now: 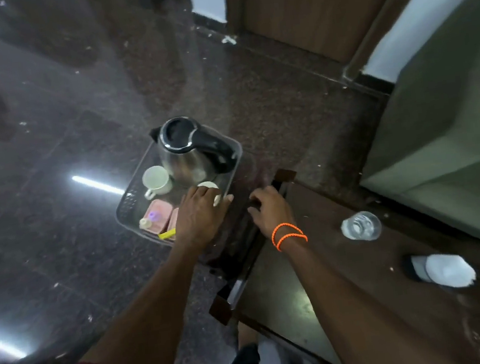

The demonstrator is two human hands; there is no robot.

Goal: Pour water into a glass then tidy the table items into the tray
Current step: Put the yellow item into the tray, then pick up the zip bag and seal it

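Observation:
A grey mesh tray (125, 202) sits low, left of the brown table (276, 292). In it stand a steel kettle with a black lid (187, 155), a white cup (157, 180), pink packets (159, 214), a small bottle (144, 223) and a yellow sachet (167, 234). My left hand (200, 214) reaches palm down over the tray's right side and closes on a second white cup (207, 185), which it mostly hides. My right hand (269, 208), with orange bands at the wrist, curls its fingers over the table's left edge. A clear glass holding water (360, 226) stands on the table.
A plastic bottle (443, 270) lies on the table at the right. A green sofa (445, 141) borders the table's far right side. A wooden door (317, 6) is at the back. Dark speckled floor surrounds the tray.

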